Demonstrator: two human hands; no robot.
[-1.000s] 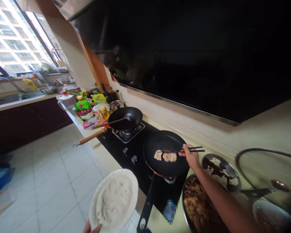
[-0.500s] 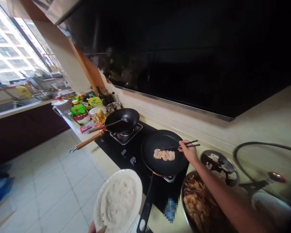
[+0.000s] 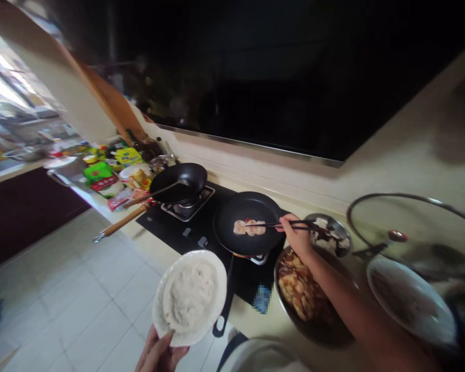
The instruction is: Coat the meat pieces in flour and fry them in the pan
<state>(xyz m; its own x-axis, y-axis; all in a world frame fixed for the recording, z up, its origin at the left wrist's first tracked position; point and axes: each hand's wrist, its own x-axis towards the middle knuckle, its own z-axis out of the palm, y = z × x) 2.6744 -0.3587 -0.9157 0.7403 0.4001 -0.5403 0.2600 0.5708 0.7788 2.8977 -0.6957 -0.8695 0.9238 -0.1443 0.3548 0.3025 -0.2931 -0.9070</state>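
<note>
My left hand [image 3: 163,352] grips the near rim of a white bowl [image 3: 221,279] of pale powder, thumb on top. This bowl is held in front of the stove and covers part of the frying pan's handle. Dark chopsticks [image 3: 271,225] are pinched in my right hand [image 3: 295,237] above the right side of the black frying pan [image 3: 225,217]. Their tips touch the pale, lightly browned meat pieces [image 3: 249,227] lying joined in a row in the pan. Flame shows under the pan's near edge.
A wok [image 3: 194,178] with a spatula sits on the left burner. Seasoning packets [image 3: 101,178] and bottles crowd the counter beyond. At right are a metal bowl of marinated meat [image 3: 300,289], a smaller bowl of pale pieces [image 3: 327,240], a glass lid [image 3: 395,237] and an oval dish [image 3: 414,299].
The camera view has turned to the right. The chopsticks now lie flatter, with their tips still at the meat. More of my left hand shows under the bowl.
</note>
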